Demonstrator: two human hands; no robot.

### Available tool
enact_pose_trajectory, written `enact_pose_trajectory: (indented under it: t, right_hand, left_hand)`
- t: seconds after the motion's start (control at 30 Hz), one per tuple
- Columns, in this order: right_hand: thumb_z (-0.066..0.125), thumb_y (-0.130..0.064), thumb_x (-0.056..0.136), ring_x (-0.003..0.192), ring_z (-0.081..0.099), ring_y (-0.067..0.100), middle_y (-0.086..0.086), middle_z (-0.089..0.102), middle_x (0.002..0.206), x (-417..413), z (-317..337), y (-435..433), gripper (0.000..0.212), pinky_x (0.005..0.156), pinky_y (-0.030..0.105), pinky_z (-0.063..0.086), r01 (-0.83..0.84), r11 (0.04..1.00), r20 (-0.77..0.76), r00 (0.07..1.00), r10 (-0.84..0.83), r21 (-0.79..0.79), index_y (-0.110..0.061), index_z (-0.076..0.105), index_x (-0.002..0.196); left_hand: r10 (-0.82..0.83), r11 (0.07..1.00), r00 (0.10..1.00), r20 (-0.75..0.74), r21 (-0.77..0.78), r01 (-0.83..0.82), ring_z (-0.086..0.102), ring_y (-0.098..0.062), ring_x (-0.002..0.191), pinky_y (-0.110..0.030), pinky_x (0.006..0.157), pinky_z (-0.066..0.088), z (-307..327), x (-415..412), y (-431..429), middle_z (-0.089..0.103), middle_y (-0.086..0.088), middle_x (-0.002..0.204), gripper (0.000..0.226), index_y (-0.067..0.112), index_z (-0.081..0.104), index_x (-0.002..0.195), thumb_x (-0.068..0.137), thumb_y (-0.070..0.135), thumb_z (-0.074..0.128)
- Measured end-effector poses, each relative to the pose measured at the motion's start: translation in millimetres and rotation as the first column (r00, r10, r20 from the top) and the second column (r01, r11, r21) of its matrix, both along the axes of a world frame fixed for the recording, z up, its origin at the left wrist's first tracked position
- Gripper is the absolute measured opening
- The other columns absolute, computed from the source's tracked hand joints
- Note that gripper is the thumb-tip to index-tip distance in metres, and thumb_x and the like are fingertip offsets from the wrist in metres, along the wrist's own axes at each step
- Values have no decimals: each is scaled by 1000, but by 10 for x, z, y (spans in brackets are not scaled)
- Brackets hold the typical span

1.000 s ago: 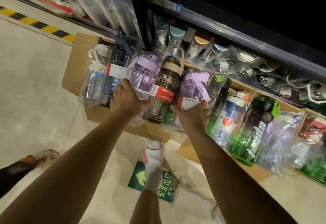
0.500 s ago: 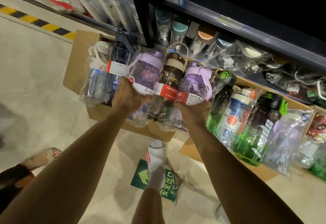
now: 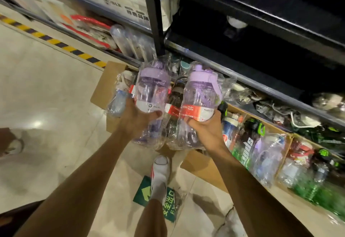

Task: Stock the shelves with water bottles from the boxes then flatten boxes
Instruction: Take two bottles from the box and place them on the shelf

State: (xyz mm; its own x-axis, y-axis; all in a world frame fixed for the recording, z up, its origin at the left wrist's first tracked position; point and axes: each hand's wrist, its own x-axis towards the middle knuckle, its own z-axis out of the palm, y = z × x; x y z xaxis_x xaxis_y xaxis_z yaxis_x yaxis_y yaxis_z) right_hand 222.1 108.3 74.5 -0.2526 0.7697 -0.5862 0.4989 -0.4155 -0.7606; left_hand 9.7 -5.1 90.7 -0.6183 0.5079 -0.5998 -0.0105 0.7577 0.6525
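Two bottles are held at the centre of the frame, above the left box (image 3: 112, 80); the left bottle (image 3: 152, 89) is gripped round its lower body by the left hand (image 3: 139, 119), and the right bottle (image 3: 200, 94) by the right hand (image 3: 204, 128), whose fingers are curled over the red-and-white label; each is seen upright, with clear purple walls, a lilac lid and a crinkled clear wrap. A dark bottle (image 3: 174, 96) is seen between them in the box; a black post (image 3: 155, 22) stands just above the left bottle; more wrapped bottles are packed in the right box (image 3: 203, 164) at lower right, under the shelf edge (image 3: 261, 85). Compared with half a second ago, both bottles are lifted out of the row in the box and are raised nearer the shelf.
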Motion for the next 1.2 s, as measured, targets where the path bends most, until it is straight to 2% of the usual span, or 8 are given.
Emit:
enact_pose_trajectory:
  t: [0.13, 0.33, 0.4, 0.5, 0.6, 0.7, 1.0, 1.2]
  right_hand:
    - [96, -24, 71, 102, 71, 11, -3, 71, 115, 174, 912, 43, 81, 91, 33, 59, -80, 994, -72, 994, 86, 77, -21, 46, 134]
    - [89, 4, 75, 80, 64, -11, -5, 64, 103, 437, 2355, 46, 66, 69, 8, 49, -153, 955, -195, 959, 206, 255, -28, 48, 116]
    - [89, 5, 73, 77, 66, -6, -2, 67, 97, 453, 2782, 59, 63, 68, 15, 53, -176, 926, -200, 947, 252, 335, -29, 53, 113]
    - [97, -18, 71, 95, 72, 17, 6, 71, 113, 523, 3408, 79, 73, 76, 38, 61, -220, 869, -195, 923, 332, 443, -16, 57, 131]
    - [95, -15, 74, 97, 67, 2, -3, 62, 122, 599, 4044, 114, 84, 74, 22, 55, -170, 867, -261, 911, 320, 469, -20, 42, 139]
    - [96, -17, 71, 102, 66, 2, -6, 60, 125, 634, 4587, 210, 90, 80, 23, 57, -119, 826, -286, 903, 321, 551, -23, 39, 140]
    - [96, -9, 70, 104, 68, 4, -4, 61, 126, 509, 5800, 628, 89, 88, 36, 62, 91, 746, -347, 918, 194, 659, -24, 40, 138]
    - [96, -8, 70, 103, 65, -5, -7, 59, 124, 278, 6415, 785, 90, 81, 19, 59, 200, 674, -383, 914, 133, 711, -26, 39, 137]
  left_hand:
    - [38, 995, 997, -65, 92, -32, 53, 0, 88, -8, 58, 42, 861, 200, -105, 50, 19, 102, 74, 20, 38, 127, 77, 27, 92]
    - [92, 961, 990, -110, 269, -59, 62, -16, 112, -35, 87, 56, 2250, 543, -262, 58, 8, 125, 93, 20, 42, 140, 69, 48, 95]
    - [91, 954, 985, -144, 297, -44, 69, -13, 103, -32, 80, 58, 2666, 616, -319, 66, 9, 120, 92, 23, 47, 136, 65, 55, 95]
    - [129, 920, 979, -157, 387, -59, 74, -10, 93, -31, 74, 61, 3283, 694, -373, 72, 7, 111, 90, 23, 54, 129, 59, 60, 96]
    - [175, 878, 976, -129, 469, -96, 71, -10, 96, -29, 76, 57, 3922, 754, -403, 69, 7, 113, 84, 23, 49, 131, 65, 44, 97]
    - [182, 843, 971, -156, 532, -73, 73, -15, 99, -32, 75, 60, 4457, 726, -292, 69, 0, 118, 102, 22, 45, 138, 54, 49, 96]
    - [96, 771, 946, -311, 624, 127, 63, -9, 96, -23, 69, 47, 5665, 428, 366, 61, 7, 114, 80, 23, 42, 130, 71, 25, 95]
    - [21, 695, 931, -365, 675, 249, 62, -8, 99, -24, 72, 48, 6323, 61, 813, 61, 9, 116, 81, 23, 42, 131, 70, 26, 96]
